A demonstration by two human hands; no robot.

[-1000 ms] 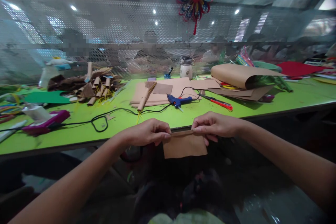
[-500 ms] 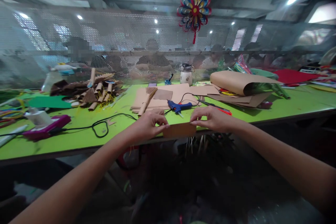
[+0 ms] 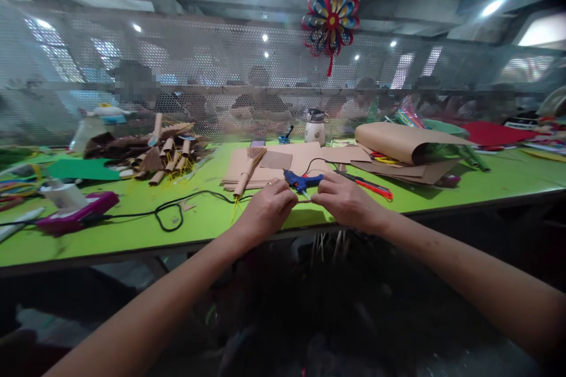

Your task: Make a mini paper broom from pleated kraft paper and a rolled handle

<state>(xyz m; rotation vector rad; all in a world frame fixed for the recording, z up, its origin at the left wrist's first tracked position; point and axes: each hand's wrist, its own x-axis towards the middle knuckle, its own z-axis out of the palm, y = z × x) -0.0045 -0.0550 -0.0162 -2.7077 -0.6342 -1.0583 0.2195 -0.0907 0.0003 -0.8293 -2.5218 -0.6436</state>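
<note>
A narrow strip of brown paper (image 3: 304, 201) is pinched between my two hands, seen almost edge-on above the green table's front edge. My left hand (image 3: 270, 207) grips its left end with fingers closed. At the other end, the closed fingers of my right hand (image 3: 347, 199) hold it. Just behind my hands lies a blue glue gun (image 3: 305, 181), partly covered by my right hand. Behind my left hand, a rolled paper piece with a pleated fan top (image 3: 248, 174) rests on stacked brown paper sheets (image 3: 230, 174).
A red-handled cutter (image 3: 374, 188) lies right of the glue gun. Rolled brown kraft paper (image 3: 389, 136) is at the right. On the left are a purple power strip (image 3: 84, 215) with a black cord and several paper rolls (image 3: 170, 156). A bottle (image 3: 315, 128) stands behind.
The brown paper's broad face showed before; now it appears as a thin edge. My hands have drawn a little closer together, with the fingers curled more tightly.
</note>
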